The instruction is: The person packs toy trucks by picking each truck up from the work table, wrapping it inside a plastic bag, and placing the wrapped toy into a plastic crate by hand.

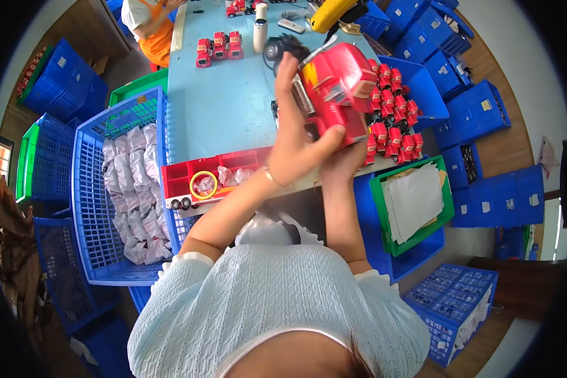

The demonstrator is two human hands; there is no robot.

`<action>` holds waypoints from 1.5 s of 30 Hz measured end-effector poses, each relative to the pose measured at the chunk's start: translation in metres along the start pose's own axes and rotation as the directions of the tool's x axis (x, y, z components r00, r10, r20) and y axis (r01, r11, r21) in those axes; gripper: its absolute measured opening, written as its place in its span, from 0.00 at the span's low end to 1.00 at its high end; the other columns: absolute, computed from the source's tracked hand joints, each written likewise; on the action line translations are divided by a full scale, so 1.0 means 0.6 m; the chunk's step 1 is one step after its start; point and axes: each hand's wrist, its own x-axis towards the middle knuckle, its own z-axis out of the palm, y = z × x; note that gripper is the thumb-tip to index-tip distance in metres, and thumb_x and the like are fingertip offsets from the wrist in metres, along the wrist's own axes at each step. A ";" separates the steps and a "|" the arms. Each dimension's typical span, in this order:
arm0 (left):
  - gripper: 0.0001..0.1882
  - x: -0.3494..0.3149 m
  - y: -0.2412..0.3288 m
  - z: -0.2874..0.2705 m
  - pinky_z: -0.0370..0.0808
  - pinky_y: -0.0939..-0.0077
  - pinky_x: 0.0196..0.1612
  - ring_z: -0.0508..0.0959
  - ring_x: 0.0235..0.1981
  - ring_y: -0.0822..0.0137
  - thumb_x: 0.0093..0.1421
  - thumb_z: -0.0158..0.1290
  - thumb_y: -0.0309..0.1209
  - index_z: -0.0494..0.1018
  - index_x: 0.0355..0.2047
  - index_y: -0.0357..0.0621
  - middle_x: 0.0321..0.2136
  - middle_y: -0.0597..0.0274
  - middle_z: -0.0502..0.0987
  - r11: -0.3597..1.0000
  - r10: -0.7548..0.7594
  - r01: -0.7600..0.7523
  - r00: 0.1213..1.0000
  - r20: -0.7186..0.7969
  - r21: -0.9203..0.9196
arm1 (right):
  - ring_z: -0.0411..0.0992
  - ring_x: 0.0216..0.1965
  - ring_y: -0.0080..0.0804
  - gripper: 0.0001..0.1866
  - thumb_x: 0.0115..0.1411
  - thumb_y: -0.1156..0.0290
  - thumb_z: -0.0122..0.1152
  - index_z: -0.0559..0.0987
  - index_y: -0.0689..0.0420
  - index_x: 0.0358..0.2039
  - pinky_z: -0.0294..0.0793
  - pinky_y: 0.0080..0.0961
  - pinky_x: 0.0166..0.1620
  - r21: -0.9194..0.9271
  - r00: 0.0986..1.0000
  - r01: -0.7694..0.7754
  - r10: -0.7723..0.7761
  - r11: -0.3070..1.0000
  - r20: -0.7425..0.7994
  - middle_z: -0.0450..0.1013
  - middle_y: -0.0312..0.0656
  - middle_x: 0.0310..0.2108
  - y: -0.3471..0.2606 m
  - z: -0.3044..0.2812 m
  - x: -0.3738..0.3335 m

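A large red toy truck cab (341,85) with black wheels is lifted over the table's front part, tilted and slightly blurred. My left hand (291,142) grips its left side, fingers up along it and thumb across the near end. From below, my right hand (346,165) holds its near end; most of those fingers are hidden by the cab. Left of my hands lies a long red toy trailer (177,171) with compartments, which hold small wrapped packets (234,176) and a yellow ring (204,185). Rows of small red toy trucks (394,107) stand to the right.
A blue crate (85,189) of wrapped pieces adjoins the light-blue table (217,94) at left. Three red trucks (219,48) and a white bottle (260,34) stand farther back. At right sits a green tray (447,195) with papers. Another person (154,31) in orange is far left.
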 end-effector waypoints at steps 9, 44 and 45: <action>0.14 0.029 -0.013 -0.078 0.74 0.78 0.32 0.75 0.30 0.72 0.56 0.50 0.32 0.65 0.41 0.40 0.29 0.61 0.74 0.598 -0.613 0.575 0.777 0.143 -0.558 | 0.65 0.47 0.39 0.29 0.55 0.52 0.55 0.61 0.63 0.45 0.66 0.33 0.49 -0.484 0.723 0.671 -0.351 0.562 0.595 0.64 0.52 0.46 -0.043 -0.002 -0.006; 0.35 -0.524 -0.408 0.836 0.66 0.70 0.51 0.70 0.46 0.65 0.44 0.64 0.31 0.60 0.50 0.38 0.43 0.57 0.70 0.252 -0.670 0.819 -0.236 0.704 0.515 | 0.40 0.65 0.42 0.37 0.54 0.65 0.54 0.50 0.66 0.59 0.43 0.42 0.62 -0.728 0.816 -0.558 -0.422 -0.398 -0.395 0.45 0.50 0.63 -0.434 -1.234 0.032; 0.36 -0.543 -0.416 0.828 0.66 0.68 0.51 0.70 0.45 0.63 0.43 0.64 0.35 0.60 0.50 0.38 0.42 0.56 0.70 0.298 -0.684 0.813 -0.183 0.706 0.499 | 0.42 0.65 0.38 0.35 0.55 0.67 0.52 0.51 0.65 0.59 0.43 0.41 0.62 -0.734 0.814 -0.558 -0.424 -0.386 -0.396 0.47 0.47 0.63 -0.430 -1.237 0.029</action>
